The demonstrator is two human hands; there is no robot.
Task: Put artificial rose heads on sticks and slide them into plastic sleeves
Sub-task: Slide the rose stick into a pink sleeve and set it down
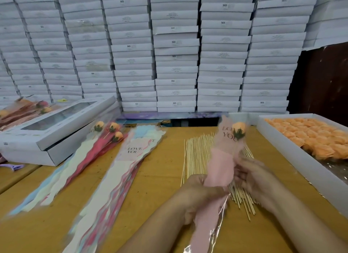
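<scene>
Left hand (197,190) is curled round the lower part of the pink sleeve (220,169); right hand (254,175), fingers bent, pinches its right edge. Sleeve is held above the sticks (195,158). Judged light, limp and slippery; best gripped low, where the stick stiffens it. Orange rose head (239,129), likely crushable, sits inside the sleeve top. Tray (282,139) lies right of the sticks.
</scene>
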